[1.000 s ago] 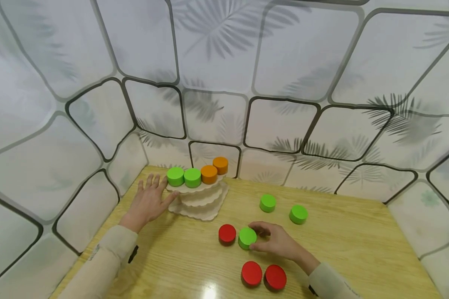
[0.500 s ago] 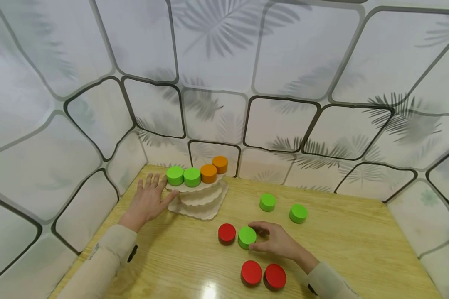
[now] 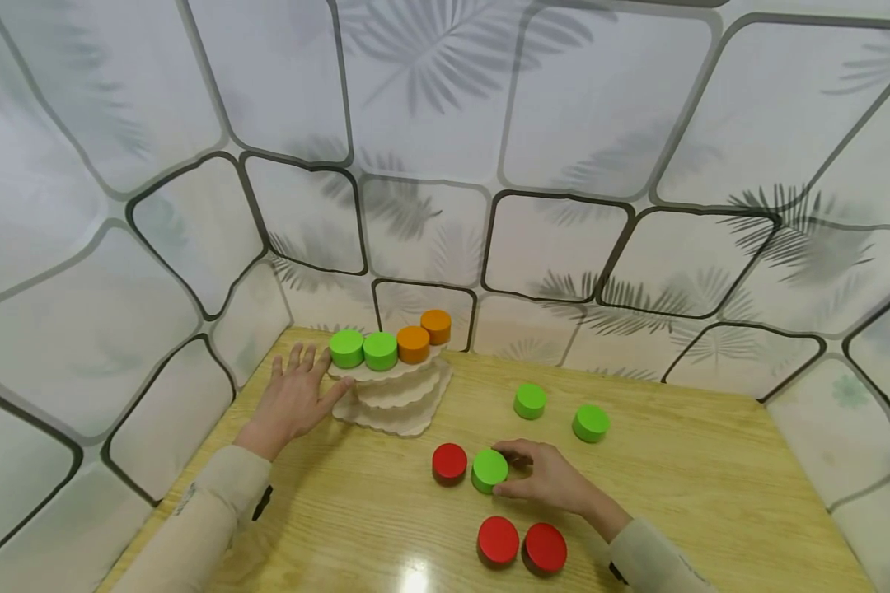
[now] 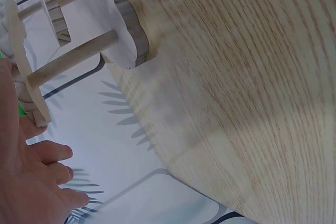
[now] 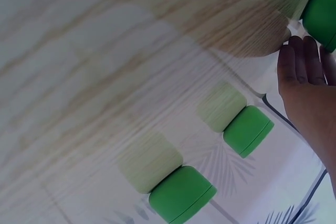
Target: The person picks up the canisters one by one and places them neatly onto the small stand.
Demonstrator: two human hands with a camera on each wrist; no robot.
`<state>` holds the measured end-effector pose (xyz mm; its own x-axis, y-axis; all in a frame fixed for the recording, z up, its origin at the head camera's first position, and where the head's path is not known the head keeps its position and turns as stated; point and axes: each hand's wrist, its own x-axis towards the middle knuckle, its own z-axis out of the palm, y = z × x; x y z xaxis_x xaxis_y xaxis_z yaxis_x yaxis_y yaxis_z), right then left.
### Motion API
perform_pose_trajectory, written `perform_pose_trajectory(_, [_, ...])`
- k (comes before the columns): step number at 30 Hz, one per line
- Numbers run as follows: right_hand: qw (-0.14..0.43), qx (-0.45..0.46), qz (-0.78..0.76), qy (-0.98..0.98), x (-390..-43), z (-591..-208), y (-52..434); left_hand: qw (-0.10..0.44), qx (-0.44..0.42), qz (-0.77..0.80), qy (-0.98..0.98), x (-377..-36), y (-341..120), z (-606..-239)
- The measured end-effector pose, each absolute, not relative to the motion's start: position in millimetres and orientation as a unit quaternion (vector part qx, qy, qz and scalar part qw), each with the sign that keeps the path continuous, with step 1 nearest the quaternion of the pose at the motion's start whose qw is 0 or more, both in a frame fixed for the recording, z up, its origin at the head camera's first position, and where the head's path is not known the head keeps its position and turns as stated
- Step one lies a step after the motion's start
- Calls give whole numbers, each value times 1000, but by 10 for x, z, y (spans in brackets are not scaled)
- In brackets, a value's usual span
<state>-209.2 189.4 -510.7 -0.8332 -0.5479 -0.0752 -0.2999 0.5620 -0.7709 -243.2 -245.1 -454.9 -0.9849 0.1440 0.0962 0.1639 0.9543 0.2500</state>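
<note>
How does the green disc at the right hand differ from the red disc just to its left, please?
The green disc is bright green, while the red disc is deep red. The green disc sits between the thumb and fingers of the right hand, while no hand touches the red disc. Both are short, round and flat-topped, and they look about the same size.

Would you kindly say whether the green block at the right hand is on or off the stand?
Off: the head view shows the green block clearly apart from the tiered stand.
</note>
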Motion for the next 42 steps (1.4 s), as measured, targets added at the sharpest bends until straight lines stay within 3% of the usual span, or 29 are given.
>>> perform_pose_trajectory(42, [108,-250,-423,864,-2268,-4792,1606,39,-80,-126,-988,-2414,-2441,-4530])
